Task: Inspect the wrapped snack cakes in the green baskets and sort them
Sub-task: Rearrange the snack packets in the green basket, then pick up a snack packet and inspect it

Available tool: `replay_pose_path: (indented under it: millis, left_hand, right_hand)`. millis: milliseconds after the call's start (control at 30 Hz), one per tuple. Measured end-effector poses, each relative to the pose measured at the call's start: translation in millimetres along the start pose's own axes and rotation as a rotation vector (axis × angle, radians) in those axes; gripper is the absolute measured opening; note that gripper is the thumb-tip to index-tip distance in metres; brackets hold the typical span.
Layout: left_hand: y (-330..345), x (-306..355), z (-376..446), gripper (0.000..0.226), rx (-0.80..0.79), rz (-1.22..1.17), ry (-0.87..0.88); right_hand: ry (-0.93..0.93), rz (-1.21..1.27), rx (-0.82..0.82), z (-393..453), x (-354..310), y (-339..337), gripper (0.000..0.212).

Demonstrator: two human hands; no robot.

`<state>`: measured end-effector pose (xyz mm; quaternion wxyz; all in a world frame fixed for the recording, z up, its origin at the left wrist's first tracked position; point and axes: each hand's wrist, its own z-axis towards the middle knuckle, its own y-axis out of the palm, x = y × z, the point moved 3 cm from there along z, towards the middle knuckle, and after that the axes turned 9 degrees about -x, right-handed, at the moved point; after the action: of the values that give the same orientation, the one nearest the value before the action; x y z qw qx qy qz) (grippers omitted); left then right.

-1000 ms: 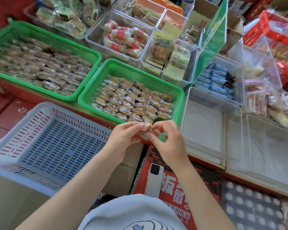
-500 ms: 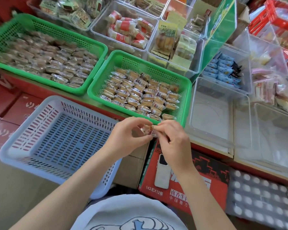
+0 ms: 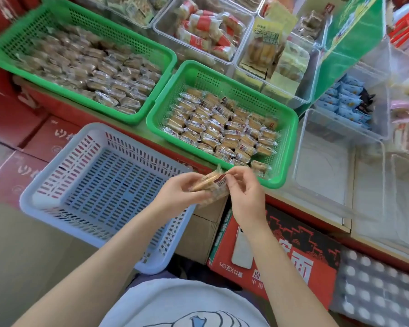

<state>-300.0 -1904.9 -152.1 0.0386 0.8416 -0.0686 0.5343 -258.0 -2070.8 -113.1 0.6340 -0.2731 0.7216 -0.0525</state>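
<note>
Both hands hold one small clear-wrapped golden snack cake (image 3: 209,185) in the air, just in front of the near rim of the right-hand green plastic mesh basket (image 3: 291,138). The left hand (image 3: 175,194) cradles it from below with curled fingers; the right hand (image 3: 244,197) pinches the wrapper's end with narrow fingers. It looks light and soft, its film slippery and crinkly, so the crimped ends seem the safest grip; squeezing the middle could crush it. An empty pale blue slotted plastic basket (image 3: 45,199) sits just left of the hands. A second green basket (image 3: 10,38) of darker cakes lies further left. Clear plastic bins (image 3: 335,128) stand right.
</note>
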Motion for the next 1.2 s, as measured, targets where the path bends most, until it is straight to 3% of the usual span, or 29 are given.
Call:
replay_pose_path:
  millis: [67, 133, 267, 367, 467, 600, 767, 833, 1000, 1067, 1200]
  left_hand:
    - [-12, -37, 8, 0.034, 0.12, -0.123, -0.151]
    - [-22, -78, 16, 0.04, 0.208, -0.12, -0.324]
    - [-27, -141, 33, 0.052, 0.309, -0.188, -0.65]
    - [-23, -167, 46, 0.047, 0.35, -0.397, -0.713]
    - [-20, -181, 58, 0.044, 0.408, -0.512, -0.65]
    - [-11, -184, 85, 0.045, 0.443, -0.595, -0.597]
    - [7, -183, 102, 0.061, 0.232, -0.653, -0.62]
    - [9, -174, 100, 0.065, 0.184, -0.515, -0.629]
    - [12, -126, 82, 0.052, 0.109, 0.161, -0.545]
    - [19, -100, 76, 0.04, 0.146, 0.341, -0.376]
    - [38, -31, 77, 0.019, 0.321, 0.543, 0.107]
  right_hand:
    - [0.177, -0.039, -0.119, 20, 25, 21, 0.012]
    - [0.311, -0.198, -0.302, 34, 54, 45, 0.028]
    - [0.485, -0.39, -0.641, 38, 107, 97, 0.045]
    - [0.592, -0.409, -0.678, 43, 127, 117, 0.039]
    - [0.643, -0.336, -0.516, 50, 139, 118, 0.019]
    - [0.61, -0.324, -0.408, 60, 153, 109, 0.018]
    - [0.606, -0.354, -0.385, 59, 162, 93, 0.017]
    - [0.603, -0.392, -0.38, 56, 163, 87, 0.017]
    - [0.554, -0.381, -0.495, 52, 147, 69, 0.03]
    - [0.45, -0.409, -0.521, 54, 127, 49, 0.032]
    - [0.273, -0.367, -0.375, 61, 85, -12, 0.018]
